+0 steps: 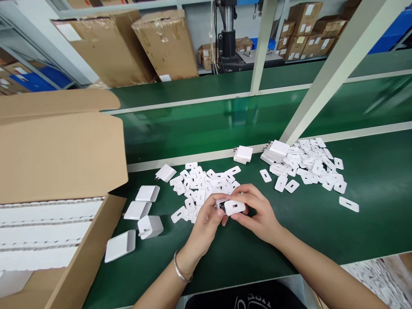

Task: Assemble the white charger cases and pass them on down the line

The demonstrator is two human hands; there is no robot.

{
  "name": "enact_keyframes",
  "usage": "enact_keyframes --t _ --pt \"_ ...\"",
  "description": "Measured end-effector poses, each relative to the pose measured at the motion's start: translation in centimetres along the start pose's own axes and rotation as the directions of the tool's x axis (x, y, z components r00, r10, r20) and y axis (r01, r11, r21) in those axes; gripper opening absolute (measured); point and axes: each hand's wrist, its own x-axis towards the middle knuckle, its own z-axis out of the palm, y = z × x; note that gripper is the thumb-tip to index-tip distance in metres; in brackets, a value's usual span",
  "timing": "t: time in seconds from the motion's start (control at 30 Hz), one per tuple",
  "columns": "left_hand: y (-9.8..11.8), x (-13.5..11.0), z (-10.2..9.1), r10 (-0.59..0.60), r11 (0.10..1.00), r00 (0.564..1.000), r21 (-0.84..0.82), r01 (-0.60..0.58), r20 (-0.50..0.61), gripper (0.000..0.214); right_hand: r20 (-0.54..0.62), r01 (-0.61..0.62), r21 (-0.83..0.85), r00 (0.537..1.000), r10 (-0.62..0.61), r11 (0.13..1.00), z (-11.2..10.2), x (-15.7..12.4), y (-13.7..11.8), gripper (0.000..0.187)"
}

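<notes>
My left hand (206, 223) and my right hand (257, 212) meet over the green bench and together pinch a small white charger body (225, 205) with a white slotted cover plate (234, 207) pressed on its end. Both hands have their fingers closed round it. Just beyond the hands lies a pile of white cover plates (204, 184). A silver bangle (180, 270) sits on my left wrist.
A second, larger pile of plates (309, 165) lies to the right. Several white charger bodies (138, 214) rest left of my hands, two more (243, 153) by the rail. An open cardboard box (58, 206) fills the left. A slanted white post (322, 81) rises behind.
</notes>
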Motion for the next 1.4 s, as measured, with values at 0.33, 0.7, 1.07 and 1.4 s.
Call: enact_keyframes --t 0.33,0.7,1.07,1.4 --pt "0.2 0.3 -0.4 0.078 0.993 0.942 -0.056 -0.102 -0.328 0.041 -0.058 -0.225 -0.497 0.972 0.227 0.838 -1.0 0.5 2.5 0.039" --pt "0.2 0.3 -0.3 -0.049 0.991 0.959 -0.132 0.012 -0.281 0.039 -0.276 -0.446 -0.829 0.851 0.448 0.337 -6.4 1.7 4.8 0.024" --pt "0.3 0.2 0.1 -0.067 0.992 0.971 -0.122 0.039 -0.231 0.044 -0.162 -0.414 -0.676 0.891 0.424 0.61 -5.3 2.0 2.8 0.022" --pt "0.3 0.3 0.1 -0.035 0.993 0.971 -0.115 0.008 -0.237 0.042 -0.071 -0.277 0.243 0.951 0.301 0.93 -0.7 0.7 0.1 0.013"
